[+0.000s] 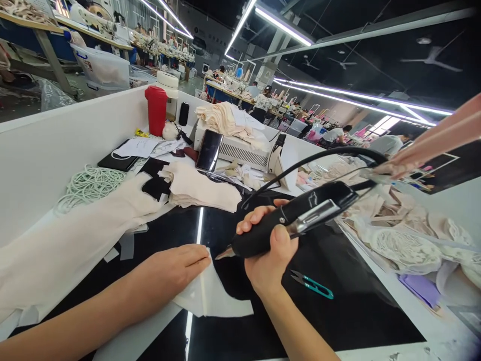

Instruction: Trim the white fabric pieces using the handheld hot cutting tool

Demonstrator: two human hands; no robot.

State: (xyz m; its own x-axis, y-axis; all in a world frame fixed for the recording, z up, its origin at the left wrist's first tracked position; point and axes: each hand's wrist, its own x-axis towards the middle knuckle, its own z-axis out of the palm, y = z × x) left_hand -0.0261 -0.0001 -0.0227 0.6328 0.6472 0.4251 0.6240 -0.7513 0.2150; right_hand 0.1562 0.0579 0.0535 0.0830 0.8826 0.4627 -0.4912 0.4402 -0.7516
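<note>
A black handheld tool (259, 235) with a silver lever and a cable is wrapped in my right hand (268, 255). Its pointed metal tip is close to the edge of a white cloth piece (221, 298) on the glossy black table surface (300, 321). My left hand (188, 263) lies over the upper end of that cloth, its fingers together and pinching or pressing the edge. Teal thread snips (313, 286) rest on the black surface to the right of my right hand.
Stacked cream cloth pieces (203, 188), a long cream fabric (82, 235) and green cord (92, 185) lie at the left and back. Behind them are a phone (209, 150) and red cup (156, 110). Fabric and lace (402, 245) pile at right. People sit farther off.
</note>
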